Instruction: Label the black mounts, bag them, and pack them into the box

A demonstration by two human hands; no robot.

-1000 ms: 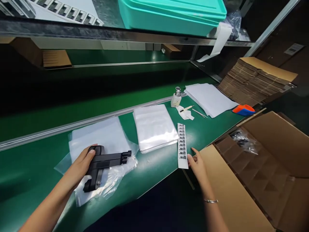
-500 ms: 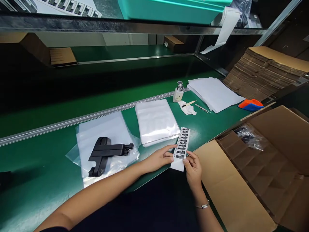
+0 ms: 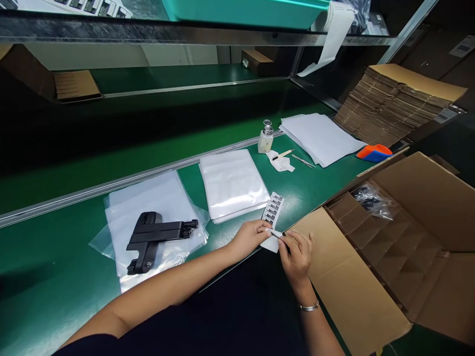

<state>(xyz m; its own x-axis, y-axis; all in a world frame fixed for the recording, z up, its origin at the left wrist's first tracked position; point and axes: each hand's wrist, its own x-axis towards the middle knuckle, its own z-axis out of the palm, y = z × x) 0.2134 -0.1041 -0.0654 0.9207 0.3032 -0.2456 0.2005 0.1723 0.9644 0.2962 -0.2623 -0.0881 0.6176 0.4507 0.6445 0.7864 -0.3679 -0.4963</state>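
Note:
A white strip of labels (image 3: 273, 207) printed with dark rectangles lies near the bench's front edge. My left hand (image 3: 250, 238) pinches it at its left side. From the right, my right hand (image 3: 297, 254) closes thumb and forefinger on its other side. Between the two sets of fingertips the strip is bent up, showing a thin dark edge; whether a single label is lifted there I cannot make out. To the left, a black plastic bracket-like part (image 3: 158, 237) rests on clear plastic bags (image 3: 148, 195). A stack of clear bags (image 3: 233, 183) lies just behind my left hand.
A small bottle (image 3: 265, 139), a tissue (image 3: 284, 165) with a pen-like tool, and tweezers (image 3: 303, 161) sit farther back. White paper sheets (image 3: 321, 138) and an orange-blue scoop (image 3: 374, 153) are beyond. An open cardboard box (image 3: 401, 247) stands at right. A shelf (image 3: 185, 34) crosses overhead.
My fingertips have come together over the strip, and it is now bent between them. Before, it lay flat with my hands at its two sides. The view has shifted slightly.

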